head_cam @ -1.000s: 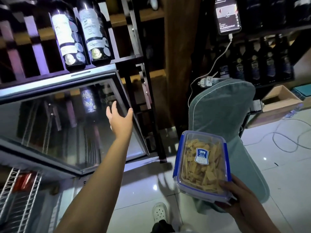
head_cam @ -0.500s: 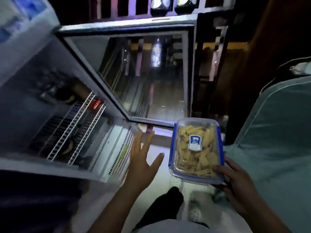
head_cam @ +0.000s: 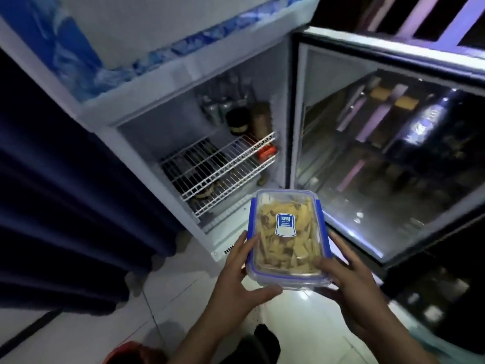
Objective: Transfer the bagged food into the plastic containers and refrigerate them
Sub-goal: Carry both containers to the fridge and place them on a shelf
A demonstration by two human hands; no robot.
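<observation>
The white upright fridge [head_cam: 147,132] stands open, its dark glass-paned door [head_cam: 388,153] swung out to the right of the cabinet. Left of the fridge hangs a dark blue pleated curtain [head_cam: 65,206]. Inside the fridge, two white wire shelves [head_cam: 220,164] slope toward the front edge, with dark jars and bottles [head_cam: 241,119] crowded behind them and a red-topped item [head_cam: 266,152] at the right end of the upper shelf. Just in front of the fridge's lower edge, over the pale tiled floor [head_cam: 296,327], is the clear rectangular plastic container with blue lid clips, full of yellow strips [head_cam: 286,239]. The left hand [head_cam: 236,285] grips its near left corner, thumb beneath; the right hand [head_cam: 349,285] clasps the near right corner.
</observation>
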